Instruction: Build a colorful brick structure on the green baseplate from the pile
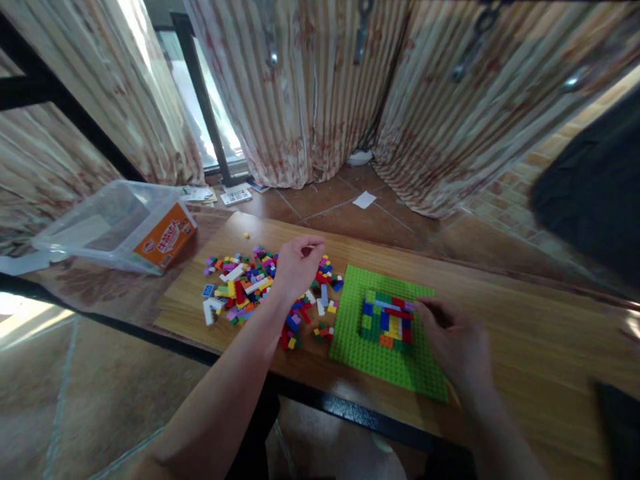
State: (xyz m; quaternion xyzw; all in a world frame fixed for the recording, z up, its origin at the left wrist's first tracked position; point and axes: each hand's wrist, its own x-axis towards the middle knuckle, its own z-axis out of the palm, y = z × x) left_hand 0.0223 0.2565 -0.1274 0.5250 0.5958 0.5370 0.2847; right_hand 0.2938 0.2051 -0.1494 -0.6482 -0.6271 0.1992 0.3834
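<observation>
A block of mixed toy bricks (380, 323), in green, blue, red, yellow and orange, stands on a light green studded baseplate (350, 333). At its right upper corner my right hand (457, 343) pinches with thumb and forefinger at a small purple brick (409, 307). My left hand (297, 267) hovers over the right part of a pile of loose bricks (245, 287). Its fingers are curled together, and whatever they may hold is hidden.
A clear plastic bin (115, 247) with an orange label stands at the left end of the wooden table (530, 347). One small yellow piece (247, 235) lies apart behind the pile. Striped curtains (310, 100) hang beyond the table. A dark shape (595, 180) is at the right.
</observation>
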